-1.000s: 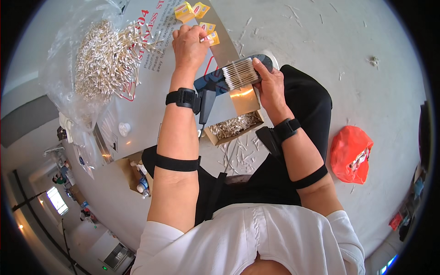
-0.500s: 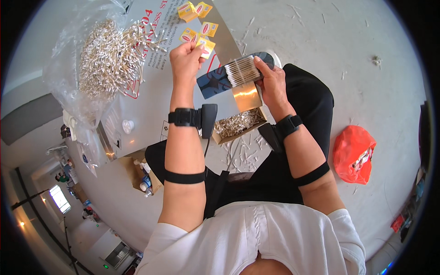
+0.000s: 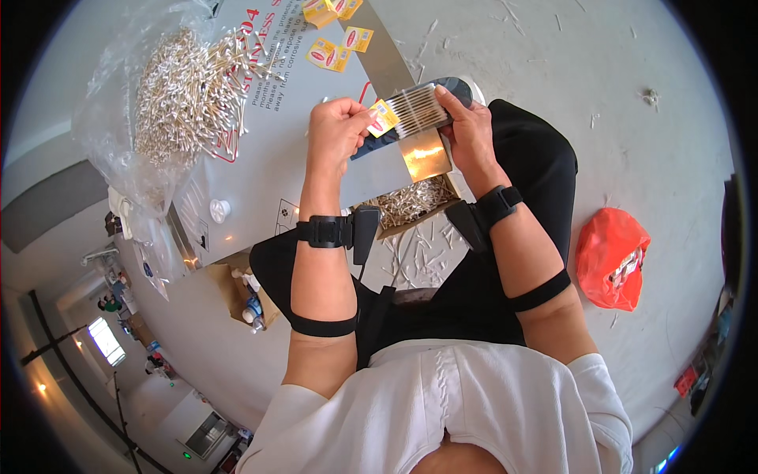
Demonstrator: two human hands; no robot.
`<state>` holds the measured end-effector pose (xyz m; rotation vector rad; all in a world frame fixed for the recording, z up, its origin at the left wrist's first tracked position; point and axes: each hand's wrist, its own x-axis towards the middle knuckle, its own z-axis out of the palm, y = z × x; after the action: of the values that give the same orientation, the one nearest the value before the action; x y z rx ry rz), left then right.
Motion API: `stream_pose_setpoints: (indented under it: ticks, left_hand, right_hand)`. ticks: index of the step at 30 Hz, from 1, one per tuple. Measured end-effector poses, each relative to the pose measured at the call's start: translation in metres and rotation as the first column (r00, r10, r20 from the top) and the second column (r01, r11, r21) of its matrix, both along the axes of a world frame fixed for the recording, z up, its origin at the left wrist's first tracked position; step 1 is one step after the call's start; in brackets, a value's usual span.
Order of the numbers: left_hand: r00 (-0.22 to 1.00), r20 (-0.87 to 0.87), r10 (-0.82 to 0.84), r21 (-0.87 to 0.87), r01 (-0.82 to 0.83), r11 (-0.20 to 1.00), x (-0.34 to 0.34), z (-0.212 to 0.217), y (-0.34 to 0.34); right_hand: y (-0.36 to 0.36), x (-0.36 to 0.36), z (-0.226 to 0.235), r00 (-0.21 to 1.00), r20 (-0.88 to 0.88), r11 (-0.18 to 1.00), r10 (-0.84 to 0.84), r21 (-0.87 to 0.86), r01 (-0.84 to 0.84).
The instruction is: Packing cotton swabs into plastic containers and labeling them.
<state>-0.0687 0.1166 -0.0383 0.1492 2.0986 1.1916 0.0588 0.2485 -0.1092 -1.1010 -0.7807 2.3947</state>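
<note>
- Yellow card [image 3: 383, 118]: over the right side of the table, at the left end of the swab row [image 3: 420, 109]; can't tell if it touches.
- Swab row: side by side on a dark flat strip [image 3: 455, 88], far side of the lap.
- Left hand [image 3: 341, 134]: nearly closed, thumb and finger pinching the card's left part, other fingers curled.
- Right hand [image 3: 471, 126]: partly closed, thumb on top at the row's right end, holding row and strip together; fingers below mostly hidden.
- Doing it well, my judgement: light pinch so the card won't bend, edges square to the row; steady right thumb, strip level, so swabs don't fan out.
- More yellow cards [image 3: 358, 38]: far on the table [image 3: 260, 174], beyond the left hand.
- Loose swab heap [image 3: 185, 103]: left on the table, with a clear bag [image 3: 103, 118].
- Carton [image 3: 453, 186] of swabs: nearer, below the strip.
- Red bag [image 3: 596, 261]: right, on the floor [image 3: 655, 174].
</note>
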Motion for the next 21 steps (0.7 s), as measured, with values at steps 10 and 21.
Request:
stream_pose_setpoints:
  ticks: [10,21]
  left_hand:
    - [0.982,-0.053,-0.179,-0.128,0.171,0.977,-0.005,-0.005,0.02]
    - [0.929,-0.142,-0.34,-0.305,0.286,0.908,-0.015,-0.012,0.033]
  right_hand:
    - [0.002,-0.001,-0.01,1.0,0.017,1.0,0.02,0.009,-0.02]
    - [0.0,-0.003,-0.009,0.999,0.048,0.999,0.008,0.034,-0.01]
